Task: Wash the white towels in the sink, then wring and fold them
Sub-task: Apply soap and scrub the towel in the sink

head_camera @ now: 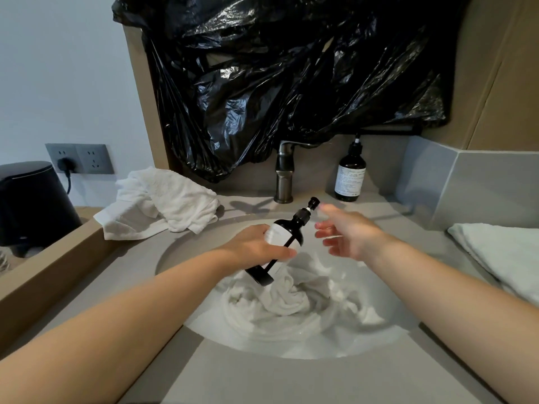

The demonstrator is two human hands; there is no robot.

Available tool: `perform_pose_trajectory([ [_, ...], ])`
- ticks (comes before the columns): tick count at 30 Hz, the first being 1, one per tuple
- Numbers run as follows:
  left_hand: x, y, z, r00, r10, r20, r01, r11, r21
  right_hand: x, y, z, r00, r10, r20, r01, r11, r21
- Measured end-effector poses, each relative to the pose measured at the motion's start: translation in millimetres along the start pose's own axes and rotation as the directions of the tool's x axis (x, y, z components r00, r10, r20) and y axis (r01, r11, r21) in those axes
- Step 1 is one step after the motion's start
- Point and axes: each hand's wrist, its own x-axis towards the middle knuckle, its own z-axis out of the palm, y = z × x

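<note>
A wet white towel (287,298) lies bunched in the round sink (364,342). My left hand (256,246) grips a dark pump bottle (287,239) with a white label, tilted over the towel, pump head up and to the right. My right hand (347,231) hovers just right of the bottle with fingers spread, holding nothing, its fingertips near the pump head. A crumpled white towel (163,199) lies on the counter to the left of the sink. A folded white towel (495,252) lies on the counter at the right edge.
A dark faucet (284,173) stands behind the sink, with a second dark pump bottle (350,173) to its right. Black plastic sheeting (291,77) hangs over the wall above. At the far left a black kettle (32,202) sits near a wall socket (78,158).
</note>
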Motion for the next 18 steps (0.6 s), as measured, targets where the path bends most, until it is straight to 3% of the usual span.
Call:
perform_pose_trajectory([
  [3, 7.3, 21.1, 14.6, 0.991, 0.093, -0.094, -0.079, 0.986, 0.144, 4.1, 4.1, 9.9, 0.999, -0.014, 0.051, 0.011, 0.998, 0.058],
  [7, 19.5, 34.2, 29.1, 0.962, 0.229, -0.149, -0.21, 0.969, 0.13, 5.6, -3.9, 8.3, 0.96, -0.208, -0.187, 0.231, 0.967, 0.109],
  [9, 26.2, 36.0, 31.3, 0.969, 0.239, -0.058, -0.239, 0.971, 0.012, 3.5, -8.7, 1.1, 0.922, -0.277, -0.271, 0.316, 0.942, 0.115],
  [12, 35.7, 26.4, 33.9, 0.982, 0.175, 0.073, -0.171, 0.983, -0.068, 8.3, -13.6, -13.4, 0.843, -0.412, -0.347, 0.415, 0.907, -0.07],
  [14, 45.8, 9.5, 33.2, 0.994, 0.085, 0.069, -0.092, 0.99, 0.106, 15.2, -19.9, -26.5, 0.791, -0.483, -0.376, 0.476, 0.871, -0.119],
  [16, 54.1, -10.7, 29.2, 0.997, 0.014, 0.079, -0.042, 0.931, 0.362, 23.1, -30.9, -39.9, 0.736, -0.533, -0.416, 0.503, 0.843, -0.191],
  [18, 56.6, -27.9, 27.7, 0.992, -0.057, 0.111, -0.008, 0.858, 0.514, 31.4, -44.5, -49.9, 0.679, -0.573, -0.459, 0.498, 0.819, -0.286],
])
